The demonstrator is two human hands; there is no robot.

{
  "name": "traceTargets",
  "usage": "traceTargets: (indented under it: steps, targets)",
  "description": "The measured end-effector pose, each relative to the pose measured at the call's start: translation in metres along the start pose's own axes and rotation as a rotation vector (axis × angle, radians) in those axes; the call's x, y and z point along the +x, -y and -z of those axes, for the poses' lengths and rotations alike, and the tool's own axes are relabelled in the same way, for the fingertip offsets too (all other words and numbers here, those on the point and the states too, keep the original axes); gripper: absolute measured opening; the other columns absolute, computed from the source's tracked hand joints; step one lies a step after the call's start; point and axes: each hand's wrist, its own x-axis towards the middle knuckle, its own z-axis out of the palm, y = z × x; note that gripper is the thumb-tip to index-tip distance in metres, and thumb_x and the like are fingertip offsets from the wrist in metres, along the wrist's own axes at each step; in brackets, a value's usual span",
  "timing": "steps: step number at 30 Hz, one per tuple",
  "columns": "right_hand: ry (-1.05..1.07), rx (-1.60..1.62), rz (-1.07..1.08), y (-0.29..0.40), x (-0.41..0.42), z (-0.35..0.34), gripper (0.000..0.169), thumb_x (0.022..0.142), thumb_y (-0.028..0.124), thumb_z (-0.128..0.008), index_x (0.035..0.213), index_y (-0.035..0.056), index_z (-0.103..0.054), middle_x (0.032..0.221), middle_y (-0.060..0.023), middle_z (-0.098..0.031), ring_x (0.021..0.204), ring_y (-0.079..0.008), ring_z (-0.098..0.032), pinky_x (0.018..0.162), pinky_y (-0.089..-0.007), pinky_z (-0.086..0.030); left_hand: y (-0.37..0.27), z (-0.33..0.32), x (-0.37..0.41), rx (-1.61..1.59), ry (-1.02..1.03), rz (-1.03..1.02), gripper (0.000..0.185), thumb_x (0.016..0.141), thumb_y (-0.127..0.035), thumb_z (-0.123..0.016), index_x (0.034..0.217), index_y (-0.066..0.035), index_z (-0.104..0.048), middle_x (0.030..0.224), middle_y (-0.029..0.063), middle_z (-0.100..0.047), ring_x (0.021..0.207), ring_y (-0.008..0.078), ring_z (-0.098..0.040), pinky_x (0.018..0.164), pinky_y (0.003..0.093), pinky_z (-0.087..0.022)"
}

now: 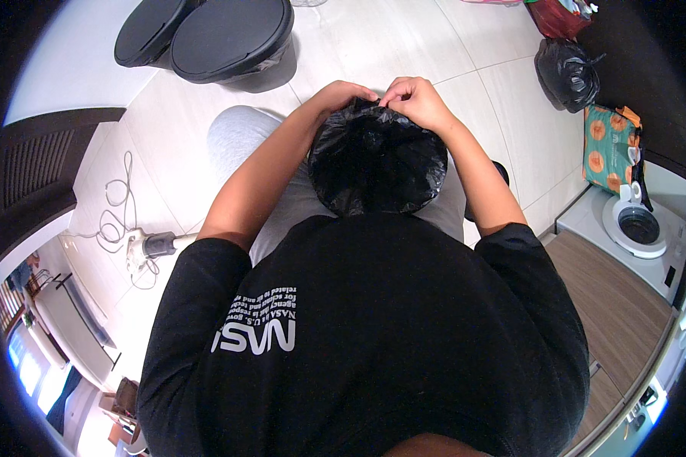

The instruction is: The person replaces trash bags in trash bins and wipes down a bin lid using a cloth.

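A round bin or similar container lined with a black plastic bag (377, 160) stands between my knees, close to my body. The bag covers its top, so what is beneath is mostly hidden. At the far rim, my left hand (346, 96) has its fingertips on the gathered edge of the plastic. Close beside it, my right hand (414, 100) pinches the same edge between thumb and fingers. The two hands nearly meet there.
Two dark lidded bins (234, 40) stand at the upper left. A corded appliance (146, 248) lies on the left floor. Along the right are a tied black bag (569, 74), a green-and-orange patterned bag (611, 145) and a white washing machine (669, 240).
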Motion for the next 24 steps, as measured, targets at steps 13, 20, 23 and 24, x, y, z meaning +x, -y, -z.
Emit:
traceTargets:
  steps: [13,20,23,24]
  targets:
    - [-0.048,-0.064,-0.155,0.011,0.008,-0.006,0.005,0.067,0.006,-0.070,0.071,0.0045,-0.068,0.067,-0.0019,-0.060,0.060,-0.0087,-0.051,0.057,-0.0237,-0.042,-0.012,0.022,0.008,-0.261,0.201,0.278,0.020,0.081,-0.017,-0.062,0.089,0.001,-0.065,0.084,0.0118,-0.067,0.072,0.0220,-0.063,0.071,0.0337,-0.050]
    - [-0.132,-0.274,0.011,0.028,0.017,-0.005,0.010,0.062,0.009,-0.073,0.069,0.0040,-0.067,0.069,-0.0060,-0.062,0.062,-0.0131,-0.056,0.058,-0.0260,-0.045,0.000,0.035,0.021,-0.362,0.304,0.283,0.021,0.083,-0.016,-0.061,0.092,0.002,-0.063,0.087,0.0113,-0.067,0.076,0.0202,-0.063,0.073,0.0335,-0.050]
    - [-0.102,-0.397,0.044,0.033,0.023,-0.005,0.012,0.061,0.011,-0.073,0.069,0.0038,-0.067,0.069,-0.0106,-0.064,0.064,-0.0195,-0.061,0.061,-0.0293,-0.048,0.008,0.039,0.023,-0.431,0.296,0.274,0.021,0.084,-0.016,-0.060,0.095,0.003,-0.062,0.090,0.0114,-0.066,0.077,0.0201,-0.063,0.075,0.0339,-0.050]
    - [-0.082,-0.441,0.018,0.034,0.027,-0.005,0.012,0.061,0.011,-0.073,0.069,0.0037,-0.067,0.069,-0.0117,-0.064,0.064,-0.0212,-0.062,0.062,-0.0304,-0.049,0.012,0.044,0.025,-0.440,0.289,0.274,0.021,0.085,-0.015,-0.059,0.096,0.003,-0.062,0.091,0.0115,-0.066,0.078,0.0201,-0.063,0.076,0.0338,-0.050]
